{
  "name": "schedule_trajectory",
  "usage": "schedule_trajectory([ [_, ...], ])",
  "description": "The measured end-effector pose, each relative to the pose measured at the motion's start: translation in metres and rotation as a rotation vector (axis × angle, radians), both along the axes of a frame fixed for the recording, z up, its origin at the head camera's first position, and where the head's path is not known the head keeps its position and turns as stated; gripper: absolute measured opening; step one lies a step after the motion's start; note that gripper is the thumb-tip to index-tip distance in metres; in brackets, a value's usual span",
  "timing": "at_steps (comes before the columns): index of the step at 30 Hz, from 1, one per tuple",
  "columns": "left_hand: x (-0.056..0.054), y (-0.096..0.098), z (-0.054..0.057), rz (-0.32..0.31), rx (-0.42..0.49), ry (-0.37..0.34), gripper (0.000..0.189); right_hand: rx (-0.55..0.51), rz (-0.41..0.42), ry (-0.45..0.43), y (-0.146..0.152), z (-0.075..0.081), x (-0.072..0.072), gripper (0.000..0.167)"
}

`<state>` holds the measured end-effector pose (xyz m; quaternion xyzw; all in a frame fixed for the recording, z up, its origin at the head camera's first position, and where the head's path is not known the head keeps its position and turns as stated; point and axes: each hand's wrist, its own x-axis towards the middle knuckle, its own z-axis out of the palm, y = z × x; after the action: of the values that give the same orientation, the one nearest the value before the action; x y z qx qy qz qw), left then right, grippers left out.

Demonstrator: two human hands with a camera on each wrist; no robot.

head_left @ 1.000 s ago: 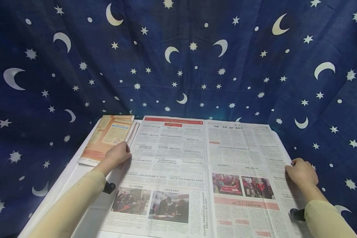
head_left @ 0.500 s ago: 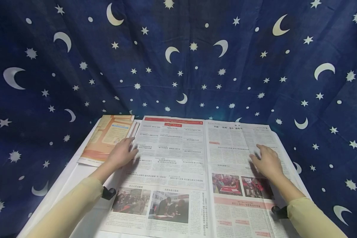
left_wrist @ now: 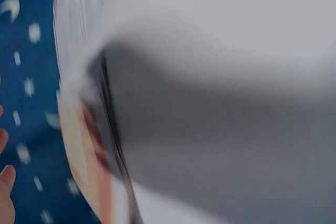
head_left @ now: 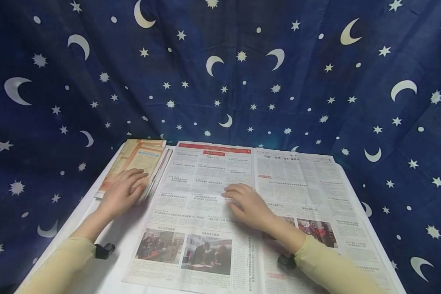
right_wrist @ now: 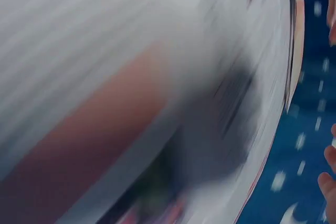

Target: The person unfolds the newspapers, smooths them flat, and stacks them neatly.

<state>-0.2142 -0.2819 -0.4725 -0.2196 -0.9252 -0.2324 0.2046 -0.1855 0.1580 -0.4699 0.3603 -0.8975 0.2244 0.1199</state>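
Note:
An open newspaper (head_left: 294, 188) lies spread flat, showing printed columns and photos. Left of it is a small pile of papers with an orange-and-cream printed booklet (head_left: 132, 154) on top. My left hand (head_left: 123, 194) is over the lower part of that booklet with its fingers extended; whether it touches is unclear. Over the newspaper's left page, close to the centre fold, my right hand (head_left: 248, 206) hovers with loosely spread fingers. Neither hand grips anything. In the blurred wrist views, only fingertips (left_wrist: 6, 192) and fingertips (right_wrist: 329, 182) show at the edges.
A white-covered table (head_left: 108, 263) bears the newspaper and the pile. Behind and at both sides hangs a dark blue cloth (head_left: 191, 122) patterned with moons and stars. Each wrist carries a small black device (head_left: 104, 250).
My right hand has left the newspaper's right edge and swept left across to the left page. The left hand has come away from the newspaper's left edge, moving left over the booklet.

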Motion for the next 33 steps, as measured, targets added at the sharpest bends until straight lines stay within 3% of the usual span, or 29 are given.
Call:
schedule_trajectory([
  [3,-0.003,-0.035,0.004,0.128,-0.02,-0.081,0.037,0.053,0.07,-0.072,-0.044,0.003,0.003,0.034],
  [6,-0.005,-0.068,0.007,0.252,-0.039,-0.217,0.042,0.075,0.125,-0.144,-0.085,0.007,0.004,0.037],
  [9,-0.007,-0.093,0.009,0.307,-0.06,-0.361,0.052,0.054,0.156,-0.237,-0.121,0.01,0.003,0.041],
  [11,-0.009,-0.105,0.009,0.305,-0.05,-0.45,0.057,0.006,0.153,-0.323,-0.141,0.01,0.001,0.044],
  [14,-0.011,-0.113,0.01,0.299,0.008,-0.55,0.061,-0.15,0.122,-0.537,-0.169,0.009,-0.004,0.048],
  [19,-0.014,-0.118,0.009,0.3,0.099,-0.655,0.062,-0.595,0.03,-1.021,-0.21,0.001,-0.018,0.058],
  [21,-0.016,-0.12,0.007,0.316,0.109,-0.71,0.064,-0.708,-0.018,-1.125,-0.221,-0.006,-0.021,0.061],
  [23,-0.018,-0.122,0.006,0.346,0.115,-0.76,0.066,-0.746,-0.06,-1.162,-0.228,-0.013,-0.022,0.062],
  [27,-0.023,-0.119,0.005,0.381,0.111,-0.826,0.066,-0.729,-0.127,-1.15,-0.237,-0.024,-0.024,0.059],
  [33,-0.03,-0.11,0.006,0.341,0.228,-0.92,0.064,-0.745,-0.124,-1.171,-0.239,-0.033,-0.03,0.058],
])
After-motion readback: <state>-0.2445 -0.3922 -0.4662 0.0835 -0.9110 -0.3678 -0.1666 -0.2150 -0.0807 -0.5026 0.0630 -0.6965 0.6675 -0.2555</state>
